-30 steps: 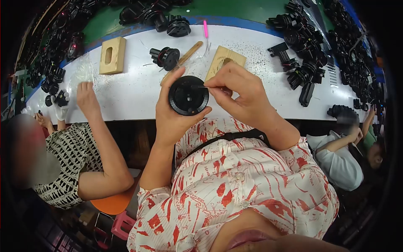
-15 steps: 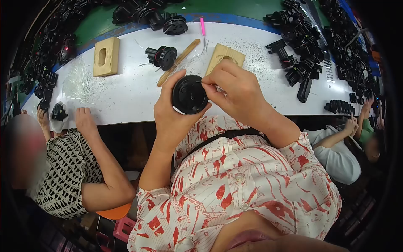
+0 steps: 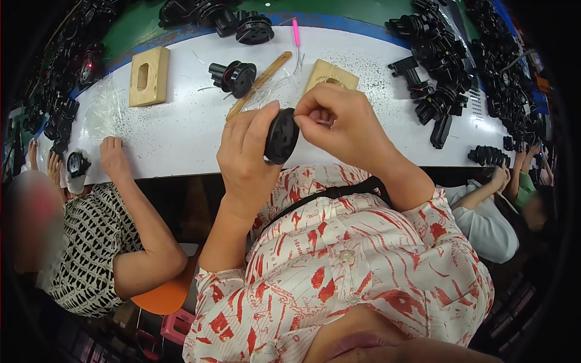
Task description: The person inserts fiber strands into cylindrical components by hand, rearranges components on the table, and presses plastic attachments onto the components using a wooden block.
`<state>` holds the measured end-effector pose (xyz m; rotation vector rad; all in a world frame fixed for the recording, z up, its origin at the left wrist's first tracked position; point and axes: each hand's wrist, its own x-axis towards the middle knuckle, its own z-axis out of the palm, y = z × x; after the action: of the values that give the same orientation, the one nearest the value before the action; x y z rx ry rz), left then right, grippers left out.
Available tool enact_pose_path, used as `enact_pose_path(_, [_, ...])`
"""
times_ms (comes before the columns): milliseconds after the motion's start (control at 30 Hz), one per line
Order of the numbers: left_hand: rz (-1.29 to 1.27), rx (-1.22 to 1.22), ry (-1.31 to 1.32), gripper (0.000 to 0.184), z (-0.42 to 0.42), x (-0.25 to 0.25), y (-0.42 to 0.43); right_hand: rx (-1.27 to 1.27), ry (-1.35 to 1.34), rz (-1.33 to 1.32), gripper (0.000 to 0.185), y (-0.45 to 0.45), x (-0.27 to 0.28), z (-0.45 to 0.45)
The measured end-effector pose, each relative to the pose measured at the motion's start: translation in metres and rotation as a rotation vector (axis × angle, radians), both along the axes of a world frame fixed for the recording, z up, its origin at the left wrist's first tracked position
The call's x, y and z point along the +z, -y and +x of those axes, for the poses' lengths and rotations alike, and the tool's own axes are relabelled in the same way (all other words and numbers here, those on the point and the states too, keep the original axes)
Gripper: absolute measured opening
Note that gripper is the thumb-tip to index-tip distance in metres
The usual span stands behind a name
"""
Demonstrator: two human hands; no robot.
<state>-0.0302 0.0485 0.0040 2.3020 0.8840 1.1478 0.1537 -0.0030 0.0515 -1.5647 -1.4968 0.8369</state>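
Black disc [image 3: 282, 138] between hands [image 3: 247, 156], near table's front edge [image 3: 184, 174]

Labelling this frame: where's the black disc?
Head view, near the centre: the black disc is held in the left hand, the right hand at its upper right edge, the wooden stick above it in the picture.

Shirt [image 3: 339, 260]: small printed lettering visible within the pattern; too small and blurred to read reliably.

black disc [image 3: 282, 138] seems partly hidden
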Motion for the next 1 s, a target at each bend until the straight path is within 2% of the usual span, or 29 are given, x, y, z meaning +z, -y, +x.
enact_pose_path(33, [0.054,-0.009,-0.017,0.060,-0.001,-0.002,-0.001,-0.003,0.000,-0.002,0.010,0.000,-0.002,0.001])
enact_pose_path(133, [0.124,-0.021,-0.045,0.059,-0.001,-0.004,-0.002,-0.038,-0.291,-0.247,0.011,0.002,-0.007,0.006])
enact_pose_path(167, [0.142,-0.019,-0.056,0.059,-0.001,-0.004,-0.001,-0.042,-0.292,-0.246,0.011,0.004,-0.006,0.006])
enact_pose_path(233, [0.161,-0.019,-0.068,0.059,0.000,-0.001,0.002,-0.034,-0.084,-0.073,0.011,0.007,-0.003,0.003])
enact_pose_path(267, [0.015,-0.024,-0.029,0.060,0.001,0.003,0.005,-0.029,0.020,0.014,0.010,0.008,-0.002,0.002])
enact_pose_path(333, [-0.279,-0.033,0.048,0.062,0.002,0.009,0.013,-0.020,0.042,0.054,0.010,0.009,-0.002,0.000])
enact_pose_path(433, [-0.269,-0.008,0.044,0.064,0.003,0.009,0.019,0.001,0.090,0.137,0.010,0.010,-0.002,-0.001])
enact_pose_path(533, [-0.232,0.022,0.038,0.066,0.004,0.006,0.024,-0.012,-0.029,0.034,0.009,0.011,-0.005,-0.002])
enact_pose_path(700, [-0.095,0.060,0.020,0.068,0.010,-0.001,0.026,-0.035,-0.090,0.014,0.008,0.014,-0.009,-0.002])
enact_pose_path(800, [-0.047,0.075,-0.008,0.067,0.009,-0.004,0.025,-0.059,-0.251,-0.111,0.007,0.015,-0.009,-0.004])
enact_pose_path(833, [-0.035,0.084,-0.028,0.067,0.008,-0.005,0.024,-0.059,-0.253,-0.112,0.007,0.015,-0.012,-0.003])
enact_pose_path(900, [-0.024,0.091,-0.049,0.067,0.007,-0.004,0.025,-0.028,-0.024,0.113,0.009,0.015,-0.022,-0.003])
enact_pose_path(933, [-0.197,0.075,-0.021,0.068,0.007,0.003,0.026,-0.011,0.090,0.225,0.011,0.015,-0.025,-0.002])
enact_pose_path(967, [-0.370,0.059,0.006,0.068,0.007,0.010,0.027,-0.011,0.087,0.224,0.011,0.013,-0.026,0.001])
enact_pose_path(1000, [-0.544,0.044,0.034,0.069,0.006,0.015,0.028,0.031,0.231,0.304,0.014,0.012,-0.027,0.005])
